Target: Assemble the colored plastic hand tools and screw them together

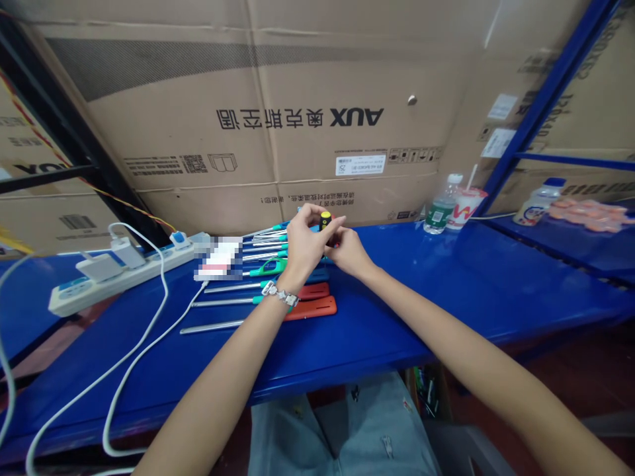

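My left hand (pixel 308 239), with a bracelet at its wrist, is curled round an upright black handle with a yellow end, apparently a screwdriver (pixel 325 220). Close against it, my right hand (pixel 350 253) has its fingers pinched together. Bits of red show between the hands, but what the right fingers hold is hidden. Below and left of my hands lies a row of several long-necked lighters with metal tubes and teal collars. The nearest, an orange-handled lighter (pixel 312 308), lies closest to me; a green-trigger lighter (pixel 269 268) sits farther back, partly covered by my left hand.
A white power strip (pixel 64 301) with plugs and trailing cables occupies the left. Beside the lighters is a blurred phone-like object (pixel 218 259). A water bottle (pixel 439 206) and a paper cup (pixel 465 208) stand at the back right of the blue table (pixel 496 284), before large cartons (pixel 297 73).
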### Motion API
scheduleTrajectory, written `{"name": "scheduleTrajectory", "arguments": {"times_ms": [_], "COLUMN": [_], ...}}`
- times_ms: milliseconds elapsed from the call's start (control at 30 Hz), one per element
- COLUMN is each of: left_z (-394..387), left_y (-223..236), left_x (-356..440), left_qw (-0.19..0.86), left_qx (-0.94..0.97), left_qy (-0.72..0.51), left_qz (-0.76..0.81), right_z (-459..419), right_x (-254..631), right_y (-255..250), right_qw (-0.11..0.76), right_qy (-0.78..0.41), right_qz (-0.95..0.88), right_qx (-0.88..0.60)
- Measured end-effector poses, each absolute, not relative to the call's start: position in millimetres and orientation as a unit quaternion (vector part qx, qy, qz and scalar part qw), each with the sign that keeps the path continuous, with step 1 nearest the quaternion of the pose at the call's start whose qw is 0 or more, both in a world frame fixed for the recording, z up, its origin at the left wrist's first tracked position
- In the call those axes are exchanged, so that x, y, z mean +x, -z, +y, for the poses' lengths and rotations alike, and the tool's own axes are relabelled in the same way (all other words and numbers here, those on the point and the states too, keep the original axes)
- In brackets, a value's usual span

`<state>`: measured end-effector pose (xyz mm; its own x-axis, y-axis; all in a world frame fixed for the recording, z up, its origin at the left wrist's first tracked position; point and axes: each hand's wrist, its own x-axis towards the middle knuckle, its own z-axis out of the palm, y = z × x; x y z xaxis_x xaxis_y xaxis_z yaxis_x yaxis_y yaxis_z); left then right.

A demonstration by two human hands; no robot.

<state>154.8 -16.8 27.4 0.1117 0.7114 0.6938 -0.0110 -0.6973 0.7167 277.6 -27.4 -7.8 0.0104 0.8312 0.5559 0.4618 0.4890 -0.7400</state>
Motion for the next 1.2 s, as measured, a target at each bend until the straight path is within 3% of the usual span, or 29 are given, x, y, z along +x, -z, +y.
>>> {"name": "scheduleTrajectory", "arguments": {"times_ms": [200, 467, 733, 933, 1067, 1200], "left_z": [-12.7, -17.5, -13.7, -16.2, -14.9, -13.7], "left_y": [-29.0, -27.2, -27.9, -27.3, -28.6, -30.0], "left_x": [143.4, 154.2, 140.9, 152.8, 149.0, 140.0], "left_qw": [0.401, 0.321, 0.376, 0.298, 0.340, 0.389], "left_qx": [0.753, 0.675, 0.758, 0.683, 0.718, 0.757], "left_qy": [-0.493, -0.609, -0.505, -0.611, -0.566, -0.490], "left_qz": [0.172, 0.265, 0.170, 0.266, 0.220, 0.188], "right_z": [-37.5, -21.0, -36.0, -20.7, -24.1, -37.5], "right_x": [290.8, 287.3, 301.5, 291.4, 288.2, 296.4], "right_y": [-4.3, 5.5, -11.9, -3.0, -1.4, -11.1], "right_qw": [0.478, 0.512, 0.462, 0.500, 0.509, 0.453], "right_qy": [-0.266, -0.195, -0.309, -0.236, -0.214, -0.285], "right_qz": [-0.749, -0.694, -0.749, -0.712, -0.699, -0.757], "right_qx": [-0.375, -0.468, -0.360, -0.434, -0.454, -0.374]}}
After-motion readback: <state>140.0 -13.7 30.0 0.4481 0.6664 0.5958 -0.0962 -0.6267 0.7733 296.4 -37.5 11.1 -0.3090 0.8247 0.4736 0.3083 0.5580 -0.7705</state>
